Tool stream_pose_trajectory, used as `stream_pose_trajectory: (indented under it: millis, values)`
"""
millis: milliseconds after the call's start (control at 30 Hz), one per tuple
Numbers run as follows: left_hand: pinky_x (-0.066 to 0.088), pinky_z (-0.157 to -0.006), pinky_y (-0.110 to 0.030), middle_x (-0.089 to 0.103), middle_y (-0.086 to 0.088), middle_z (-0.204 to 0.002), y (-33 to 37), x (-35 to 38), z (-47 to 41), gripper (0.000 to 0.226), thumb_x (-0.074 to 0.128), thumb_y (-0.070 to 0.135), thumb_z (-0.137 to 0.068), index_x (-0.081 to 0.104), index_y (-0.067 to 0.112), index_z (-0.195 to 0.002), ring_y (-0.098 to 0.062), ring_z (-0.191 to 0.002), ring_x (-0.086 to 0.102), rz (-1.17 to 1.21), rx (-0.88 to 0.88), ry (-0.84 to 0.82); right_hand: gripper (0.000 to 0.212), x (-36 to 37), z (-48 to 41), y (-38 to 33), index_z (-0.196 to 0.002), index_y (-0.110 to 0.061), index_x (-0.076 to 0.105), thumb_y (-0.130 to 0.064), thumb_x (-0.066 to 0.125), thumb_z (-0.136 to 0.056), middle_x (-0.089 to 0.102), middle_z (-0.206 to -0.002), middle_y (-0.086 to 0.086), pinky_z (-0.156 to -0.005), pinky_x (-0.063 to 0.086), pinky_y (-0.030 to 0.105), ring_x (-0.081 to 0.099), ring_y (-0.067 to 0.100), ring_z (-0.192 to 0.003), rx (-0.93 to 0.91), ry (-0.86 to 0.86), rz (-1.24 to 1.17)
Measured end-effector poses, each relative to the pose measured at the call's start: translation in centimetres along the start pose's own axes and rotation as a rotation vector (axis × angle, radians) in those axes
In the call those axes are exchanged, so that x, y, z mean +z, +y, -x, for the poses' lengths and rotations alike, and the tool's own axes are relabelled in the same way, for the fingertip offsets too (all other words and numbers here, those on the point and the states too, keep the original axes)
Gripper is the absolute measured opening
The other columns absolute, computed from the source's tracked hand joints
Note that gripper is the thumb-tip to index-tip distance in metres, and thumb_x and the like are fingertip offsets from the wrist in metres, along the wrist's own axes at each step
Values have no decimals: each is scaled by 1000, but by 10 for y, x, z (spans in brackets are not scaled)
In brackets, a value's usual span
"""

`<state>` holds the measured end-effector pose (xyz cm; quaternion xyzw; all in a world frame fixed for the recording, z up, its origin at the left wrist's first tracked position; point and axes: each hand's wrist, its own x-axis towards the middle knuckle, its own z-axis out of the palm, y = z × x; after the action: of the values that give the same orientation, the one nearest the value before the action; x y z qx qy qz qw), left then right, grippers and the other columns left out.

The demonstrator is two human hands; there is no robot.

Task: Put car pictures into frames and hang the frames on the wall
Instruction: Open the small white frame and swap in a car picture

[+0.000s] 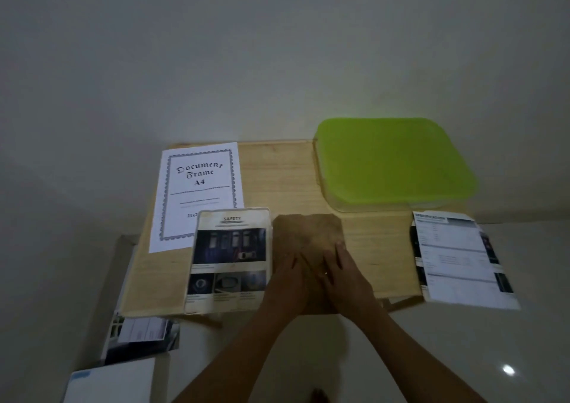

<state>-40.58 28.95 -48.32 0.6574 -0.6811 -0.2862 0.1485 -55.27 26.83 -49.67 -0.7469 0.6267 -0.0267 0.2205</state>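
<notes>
You are pressing both hands flat on the brown board (308, 230), which is lying at the front middle of the tabletop (277, 171). Your left hand (288, 279) and right hand (344, 274) are resting side by side, fingers (339, 248) straight and close together, gripping nothing. The SAFETY picture (229, 257) is lying just left of the board, edge beside edge, seemingly under a clear pane, its top corner overlapping the insert sheet (200, 183). You are probably readying the board as a backing. You are best off lifting it by its edges, squaring it over the picture before pressing down, and keeping your skin off the pane's face.

The white wall (216, 63) is rising straight behind, and the glossy floor (462, 356) is spreading around, reflecting a lamp. The low wooden tabletop is standing against that wall. The green box (391, 159) is sitting at its back right. The spec sheet (456, 257) is hanging over the right edge and could slip off. More prints (142, 338) are lying on the floor at the left.
</notes>
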Motion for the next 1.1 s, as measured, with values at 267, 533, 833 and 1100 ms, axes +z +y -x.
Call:
stream_pose_trajectory:
  millis: [267, 533, 833, 1100]
  values:
    - [41, -105, -37, 49, -19, -134, 29, 37, 8, 36, 38, 18, -97, 47, 1, -128, -28, -129, 43, 81, 65, 128, 60, -15, 17, 44, -148, -14, 15, -35, 38, -97, -2, -157, 10, -113, 19, 27, 7, 23, -145, -60, -7, -55]
    - [28, -111, -40, 25, -14, -147, 34, 40, 6, 62, 56, 25, -89, 27, 10, -141, -28, -135, 26, 183, -324, 179, 70, -26, 23, 60, -140, -5, 29, -19, 66, -82, 32, -141, 17, -101, 31, 29, 31, 30, -129, 172, 105, -363]
    - [48, -95, -40, 56, -13, -118, 25, 27, -8, 39, 58, 16, -83, 52, 11, -121, -26, -106, 55, 432, -449, 115, 49, -30, 16, 59, -124, -9, 49, -14, 65, -78, 58, -112, 19, -84, 48, 39, 56, 31, -99, 398, 172, -641]
    - [48, -88, -33, 55, -14, -119, -5, -14, 4, 42, 60, -1, -79, 53, 9, -120, -26, -107, 55, 571, -409, 265, 54, -37, 7, 11, -123, -9, 53, -7, 72, -72, 57, -93, 4, -61, 44, 23, 53, 17, -82, 314, 228, -737]
